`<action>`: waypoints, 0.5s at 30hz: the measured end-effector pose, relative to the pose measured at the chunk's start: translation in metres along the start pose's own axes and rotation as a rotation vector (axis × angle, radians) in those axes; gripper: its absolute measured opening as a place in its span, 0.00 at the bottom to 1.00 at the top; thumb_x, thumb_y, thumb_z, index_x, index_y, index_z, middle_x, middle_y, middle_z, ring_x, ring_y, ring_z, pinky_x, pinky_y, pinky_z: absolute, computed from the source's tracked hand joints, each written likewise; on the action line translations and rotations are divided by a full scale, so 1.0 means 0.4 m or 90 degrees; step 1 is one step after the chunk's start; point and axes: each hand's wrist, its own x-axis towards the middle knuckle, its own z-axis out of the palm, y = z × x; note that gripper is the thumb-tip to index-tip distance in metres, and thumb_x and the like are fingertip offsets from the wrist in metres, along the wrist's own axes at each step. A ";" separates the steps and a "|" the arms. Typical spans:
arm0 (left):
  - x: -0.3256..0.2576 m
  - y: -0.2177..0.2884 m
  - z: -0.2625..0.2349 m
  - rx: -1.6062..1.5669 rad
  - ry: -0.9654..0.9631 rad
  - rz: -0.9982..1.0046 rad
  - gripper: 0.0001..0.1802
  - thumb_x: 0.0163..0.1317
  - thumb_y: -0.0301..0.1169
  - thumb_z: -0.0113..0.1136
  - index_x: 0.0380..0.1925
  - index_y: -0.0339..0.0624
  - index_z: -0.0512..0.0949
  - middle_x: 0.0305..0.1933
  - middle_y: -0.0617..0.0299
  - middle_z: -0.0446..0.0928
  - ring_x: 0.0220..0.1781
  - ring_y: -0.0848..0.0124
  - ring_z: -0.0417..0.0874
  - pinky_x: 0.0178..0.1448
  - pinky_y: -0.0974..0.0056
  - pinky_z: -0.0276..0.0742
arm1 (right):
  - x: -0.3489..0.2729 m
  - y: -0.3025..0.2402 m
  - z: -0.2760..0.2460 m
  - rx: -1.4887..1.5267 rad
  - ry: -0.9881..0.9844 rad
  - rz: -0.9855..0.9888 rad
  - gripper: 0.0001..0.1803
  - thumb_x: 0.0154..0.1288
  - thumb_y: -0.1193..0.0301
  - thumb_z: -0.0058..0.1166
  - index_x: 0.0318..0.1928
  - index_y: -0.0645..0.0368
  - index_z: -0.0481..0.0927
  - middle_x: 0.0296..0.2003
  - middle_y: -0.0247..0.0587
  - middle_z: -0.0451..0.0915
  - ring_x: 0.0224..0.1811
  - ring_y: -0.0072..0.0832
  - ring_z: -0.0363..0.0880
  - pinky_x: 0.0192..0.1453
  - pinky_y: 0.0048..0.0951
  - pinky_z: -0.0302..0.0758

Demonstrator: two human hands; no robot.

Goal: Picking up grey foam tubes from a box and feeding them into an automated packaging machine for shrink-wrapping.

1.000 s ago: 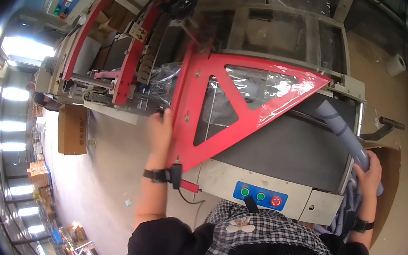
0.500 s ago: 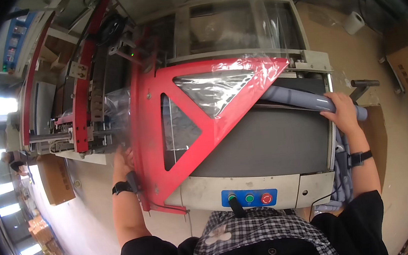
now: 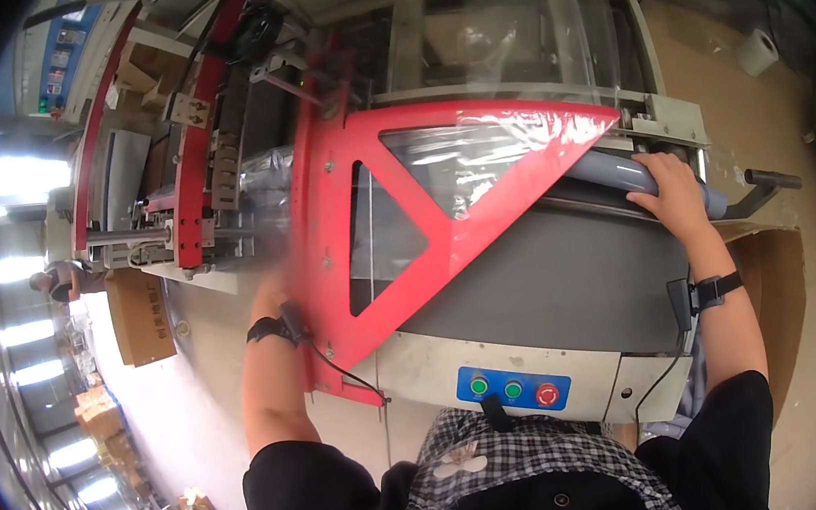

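My right hand [image 3: 670, 190] is wrapped over a smooth grey-blue roll [image 3: 610, 171] near its right end. The roll's left part runs under clear plastic film [image 3: 474, 172] and the red triangular frame [image 3: 434, 262] of a packing machine. Beneath it is the machine's dark grey bed [image 3: 541, 270]. My left hand [image 3: 273, 288] is at the left edge of the red frame; its fingers are blurred and mostly hidden there, so what they touch cannot be made out.
A blue panel [image 3: 500, 401] with two green buttons and a red one is on the machine's front. Red uprights and rollers [image 3: 187, 210] stand to the left. A metal bar [image 3: 772, 181] juts out at right. More grey-blue rolls [image 3: 674, 421] lie below the front right corner.
My right hand has pushed the roll left and away, deeper under the film and frame. My left hand stays by the red frame. The whole view has shifted slightly.
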 end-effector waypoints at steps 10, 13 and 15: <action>-0.405 0.159 0.488 0.083 0.386 0.295 0.18 0.64 0.42 0.52 0.47 0.41 0.73 0.41 0.62 0.78 0.39 0.74 0.77 0.41 0.71 0.72 | -0.402 0.183 -0.114 0.011 0.222 0.198 0.17 0.55 0.70 0.59 0.46 0.58 0.77 0.44 0.42 0.77 0.50 0.39 0.73 0.58 0.35 0.65; -0.449 0.152 0.738 0.168 0.102 0.401 0.13 0.65 0.32 0.53 0.47 0.39 0.71 0.42 0.61 0.77 0.41 0.73 0.77 0.50 0.69 0.72 | -0.674 0.331 -0.047 0.135 0.308 0.413 0.14 0.57 0.70 0.58 0.45 0.60 0.77 0.41 0.43 0.77 0.46 0.37 0.76 0.52 0.33 0.69; -0.540 0.131 0.969 0.239 -0.135 0.311 0.13 0.63 0.30 0.55 0.47 0.39 0.72 0.42 0.62 0.77 0.44 0.73 0.76 0.53 0.67 0.71 | -0.881 0.411 0.045 0.121 0.340 0.560 0.11 0.60 0.69 0.56 0.41 0.62 0.77 0.37 0.46 0.78 0.40 0.37 0.77 0.47 0.33 0.72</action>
